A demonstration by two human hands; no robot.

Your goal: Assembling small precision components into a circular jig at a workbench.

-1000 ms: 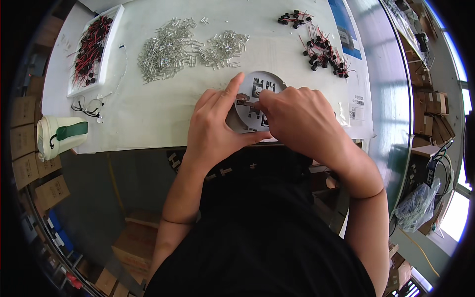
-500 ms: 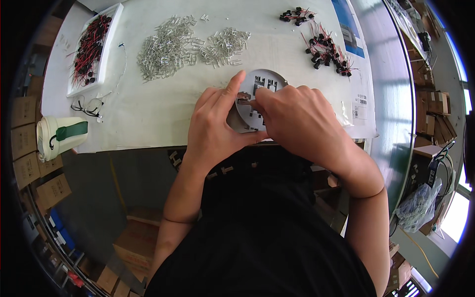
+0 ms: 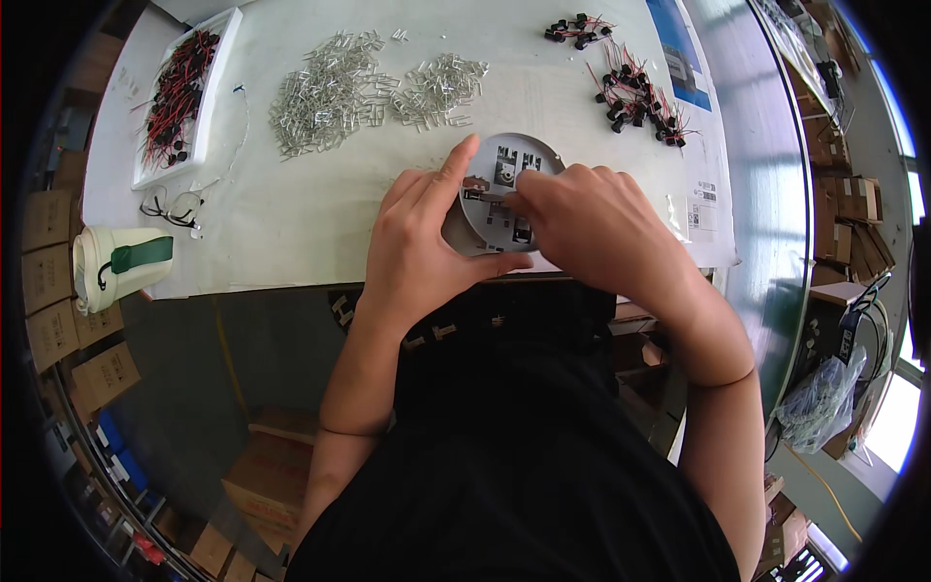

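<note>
A round, shallow grey housing (image 3: 508,146) with slots and small metal parts inside rests at the front of the table. My left hand (image 3: 415,238) steadies it, fingers along its left rim and thumb beneath its near edge. Over its middle, my right hand (image 3: 606,223) is closed in a pinch. A thin strip (image 3: 493,198) shows at those fingertips, pointing left toward a brownish metal piece (image 3: 474,184) at the housing's left side. The fingers hide most of whatever they grip.
Beyond the housing lie heaps of small U-shaped metal pieces (image 3: 330,97). Black round parts with red wires sit in a white tray (image 3: 215,87) at far left and in a loose pile (image 3: 635,97) at right. Glasses (image 3: 173,207) and a whitish-green cup (image 3: 121,267) are at left.
My right hand has moved slightly to the right over the housing, uncovering more of its inside. The left hand keeps its hold almost unmoved.
</note>
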